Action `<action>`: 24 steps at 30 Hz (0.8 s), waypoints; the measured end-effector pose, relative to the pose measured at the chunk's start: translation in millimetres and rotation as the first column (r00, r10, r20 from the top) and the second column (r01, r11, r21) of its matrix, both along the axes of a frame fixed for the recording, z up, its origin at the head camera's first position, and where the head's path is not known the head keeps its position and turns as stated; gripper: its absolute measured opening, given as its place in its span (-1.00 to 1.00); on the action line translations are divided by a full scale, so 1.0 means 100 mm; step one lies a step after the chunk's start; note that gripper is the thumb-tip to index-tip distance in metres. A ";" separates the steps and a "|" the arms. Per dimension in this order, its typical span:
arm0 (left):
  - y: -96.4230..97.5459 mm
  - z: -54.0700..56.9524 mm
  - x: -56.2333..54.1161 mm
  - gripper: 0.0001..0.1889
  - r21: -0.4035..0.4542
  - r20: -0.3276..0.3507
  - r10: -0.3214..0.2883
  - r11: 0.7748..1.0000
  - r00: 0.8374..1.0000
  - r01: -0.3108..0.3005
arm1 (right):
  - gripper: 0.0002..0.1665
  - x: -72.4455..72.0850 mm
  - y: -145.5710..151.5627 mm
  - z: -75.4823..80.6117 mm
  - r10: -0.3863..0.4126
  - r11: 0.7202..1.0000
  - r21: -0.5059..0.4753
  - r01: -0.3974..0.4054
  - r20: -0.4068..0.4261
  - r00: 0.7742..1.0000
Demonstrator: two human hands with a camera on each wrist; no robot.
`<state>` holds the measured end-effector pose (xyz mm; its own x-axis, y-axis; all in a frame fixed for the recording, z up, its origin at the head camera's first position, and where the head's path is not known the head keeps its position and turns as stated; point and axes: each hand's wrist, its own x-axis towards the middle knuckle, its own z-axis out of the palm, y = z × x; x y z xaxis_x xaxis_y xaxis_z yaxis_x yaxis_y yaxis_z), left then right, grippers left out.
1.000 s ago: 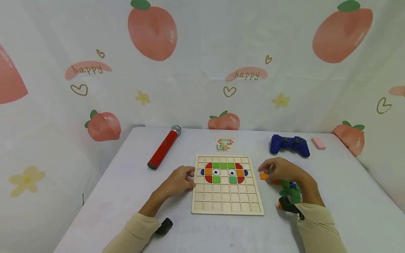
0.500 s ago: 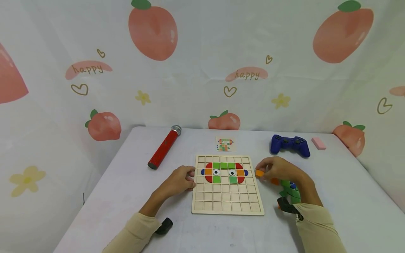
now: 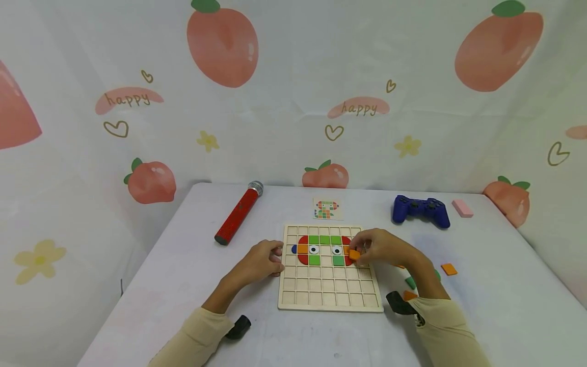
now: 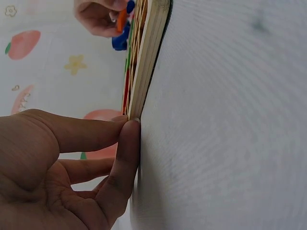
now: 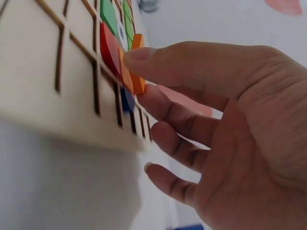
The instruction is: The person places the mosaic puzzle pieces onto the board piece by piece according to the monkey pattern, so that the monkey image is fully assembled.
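A square wooden grid board (image 3: 327,285) lies on the table. Its upper rows hold red, green, orange and blue tiles plus two eye tiles (image 3: 314,250). My left hand (image 3: 260,261) is at the board's left edge, thumb and fingertip pinching the rim (image 4: 139,98) in the left wrist view. Over the right side of the laid tiles, my right hand (image 3: 387,248) pinches an orange square tile (image 5: 138,72) between thumb and forefinger, its other fingers loosely bent. That tile overlaps the laid orange and red tiles in the right wrist view; the hand hides part of the board's right edge.
Behind the board lies a small pattern card (image 3: 328,209). A red microphone (image 3: 236,216) is at the left; a blue game controller (image 3: 420,210) and a pink block (image 3: 462,208) are at the right. Loose tiles, including an orange one (image 3: 449,269), lie around the right forearm.
My right hand has carried the orange tile leftward from beside the board to above its right side, uncovering loose tiles behind it. The left hand has stayed at the board's edge.
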<state>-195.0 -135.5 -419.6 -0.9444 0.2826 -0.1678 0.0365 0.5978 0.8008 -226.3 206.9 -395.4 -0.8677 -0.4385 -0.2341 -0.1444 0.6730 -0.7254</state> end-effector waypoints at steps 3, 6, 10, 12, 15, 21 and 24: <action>0.00 -0.01 -0.01 -0.37 0.004 -0.003 -0.004 1.000 1.000 0.004 | -0.64 0.02 -0.09 0.00 0.027 1.000 0.003 -0.027 -0.016 1.000; 0.00 -0.01 -0.01 -0.38 0.017 -0.003 -0.005 1.000 1.000 0.005 | -0.65 0.02 -0.16 0.00 0.063 0.998 0.015 -0.063 -0.050 0.997; -0.01 -0.02 -0.01 -0.40 0.026 -0.004 -0.002 1.000 1.000 0.002 | -0.66 0.04 -0.24 -0.01 0.110 0.994 -0.003 -0.110 -0.081 0.991; -0.01 -0.02 -0.01 -0.40 0.021 -0.005 -0.003 1.000 1.000 0.003 | -0.66 0.04 -0.27 -0.03 0.130 0.991 -0.020 -0.132 -0.088 0.988; -0.01 -0.01 0.00 -0.39 0.010 -0.006 -0.003 1.000 1.000 0.003 | -0.64 0.04 -0.33 -0.05 0.147 0.988 -0.028 -0.150 -0.095 0.985; -0.01 0.00 0.01 -0.38 0.006 -0.004 0.001 1.000 1.000 -0.001 | -0.65 0.06 -0.42 -0.04 0.185 0.981 -0.031 -0.190 -0.122 0.975; 0.00 0.00 0.00 -0.39 0.005 -0.004 -0.001 1.000 1.000 0.001 | -0.64 0.08 -0.46 -0.04 0.203 0.978 -0.025 -0.209 -0.156 0.967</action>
<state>-194.7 -135.9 -419.7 -0.9450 0.2840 -0.1624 0.0402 0.5936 0.8038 -218.7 160.5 -399.9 -0.7816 -0.6180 -0.0848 -0.3871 0.5872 -0.7109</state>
